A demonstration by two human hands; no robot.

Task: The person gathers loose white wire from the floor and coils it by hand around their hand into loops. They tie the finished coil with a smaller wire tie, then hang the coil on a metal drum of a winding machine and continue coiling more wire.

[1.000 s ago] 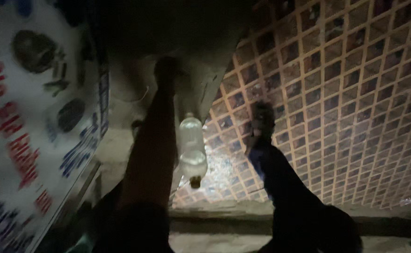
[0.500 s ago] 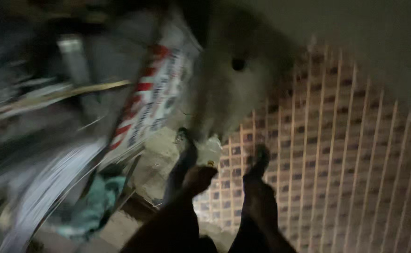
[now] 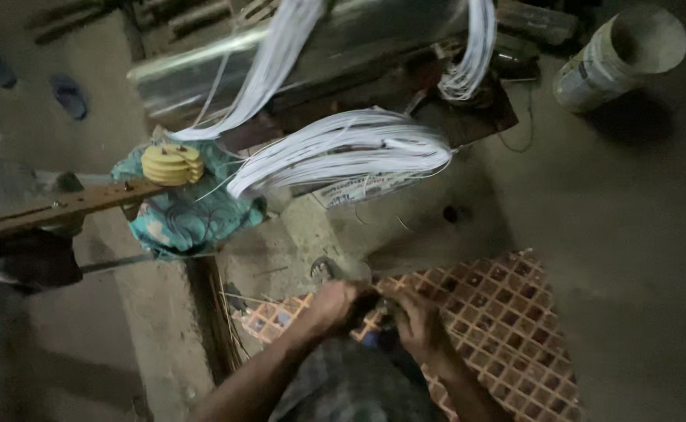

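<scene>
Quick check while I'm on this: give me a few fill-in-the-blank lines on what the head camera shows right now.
1. Both hands, left hand and right hand, meet over the patterned ____ mat.
2. The stack of discs on the teal cloth is ____ in colour.
3. The bundles of strands hanging above are ____.
4. The bucket stands at the top ____ of the view.

Missing words: orange; yellow; white; right

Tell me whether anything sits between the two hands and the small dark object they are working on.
Nothing visible does. The left hand and right hand both close directly around the small dark object above the patterned mat; what the object is cannot be told.
</scene>
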